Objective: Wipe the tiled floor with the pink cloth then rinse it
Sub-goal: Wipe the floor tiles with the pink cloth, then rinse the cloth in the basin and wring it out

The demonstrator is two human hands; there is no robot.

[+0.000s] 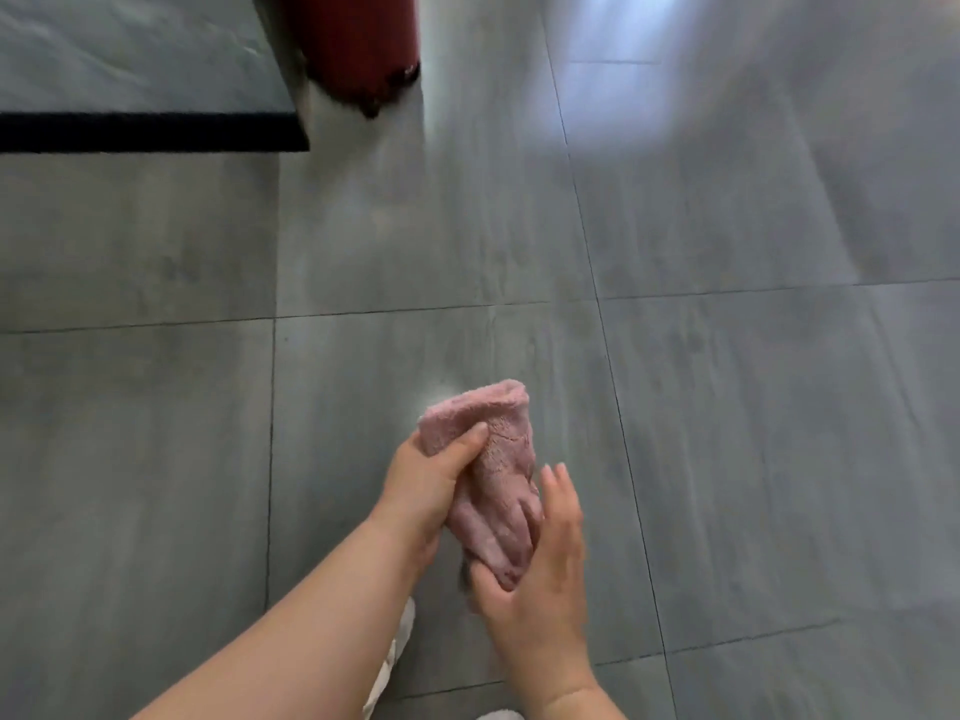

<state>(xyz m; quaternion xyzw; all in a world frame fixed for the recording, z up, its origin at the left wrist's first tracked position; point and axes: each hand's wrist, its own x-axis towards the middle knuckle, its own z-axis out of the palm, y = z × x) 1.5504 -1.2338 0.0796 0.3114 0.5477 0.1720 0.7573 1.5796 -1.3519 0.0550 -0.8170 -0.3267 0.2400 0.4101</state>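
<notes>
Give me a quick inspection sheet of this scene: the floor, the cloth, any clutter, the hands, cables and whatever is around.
Surface: grey tiled floor with dark grout lines; bright glare at the top right; the picture is motion-blurred.
Job's things: pink cloth, bunched up and held above the floor, not laid flat on it.
Clutter: nothing seen.
Hands: left hand grips the cloth's upper part, thumb across it; right hand pinches the lower end, fingers partly spread.
Cables: nothing seen.
Surroundings: dark red object at the top, blurred, kind unclear; black-edged slab at the top left; white shoe below the left forearm.
</notes>
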